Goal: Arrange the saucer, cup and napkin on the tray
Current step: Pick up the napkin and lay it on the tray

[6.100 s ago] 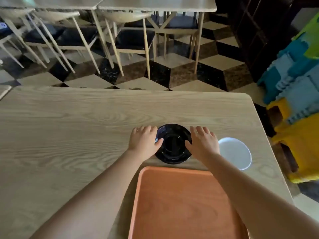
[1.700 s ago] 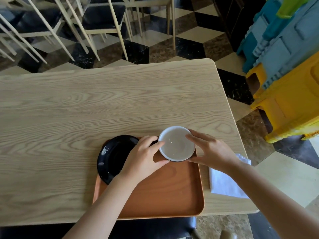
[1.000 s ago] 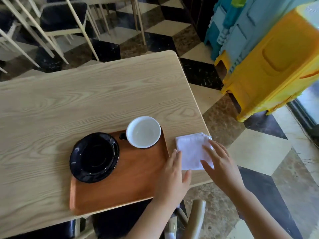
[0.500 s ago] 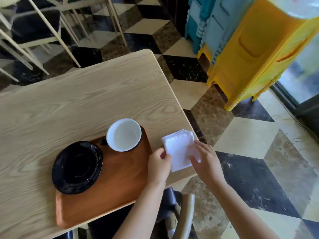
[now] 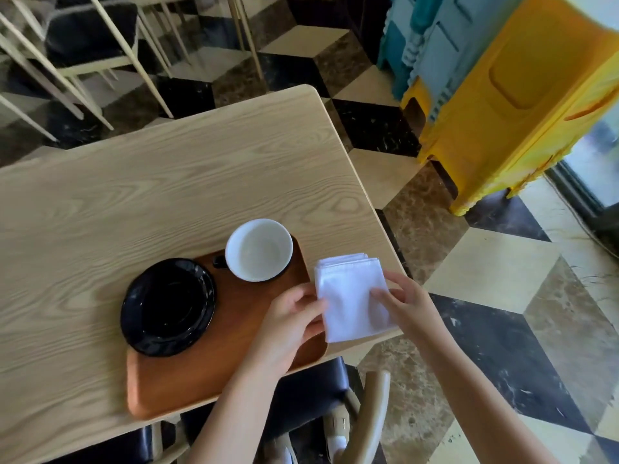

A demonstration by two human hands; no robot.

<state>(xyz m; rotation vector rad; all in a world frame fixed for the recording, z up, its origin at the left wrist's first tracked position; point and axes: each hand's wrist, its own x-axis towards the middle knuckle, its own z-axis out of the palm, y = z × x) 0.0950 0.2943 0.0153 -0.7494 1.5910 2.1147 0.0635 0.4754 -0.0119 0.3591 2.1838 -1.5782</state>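
A brown wooden tray (image 5: 187, 380) lies at the near edge of the table. On its left part sits a black saucer (image 5: 167, 306). A cup (image 5: 258, 250), white inside and dark outside, stands on the tray's far right corner. A folded white napkin (image 5: 351, 296) lies on the table just right of the tray, by the table's corner. My left hand (image 5: 288, 323) pinches the napkin's left edge above the tray's right rim. My right hand (image 5: 402, 303) grips the napkin's right side, fingers on top.
The light wooden table (image 5: 150, 195) ends right beside the napkin. A chair (image 5: 335, 406) stands under the near edge. Yellow and blue plastic stools (image 5: 519, 95) are stacked at the right. More chairs (image 5: 93, 38) stand beyond the table on the chequered floor.
Saucer and cup came onto the tray earlier. Both hands then went to the napkin at the right and took hold of it; it has since shifted slightly towards the tray.
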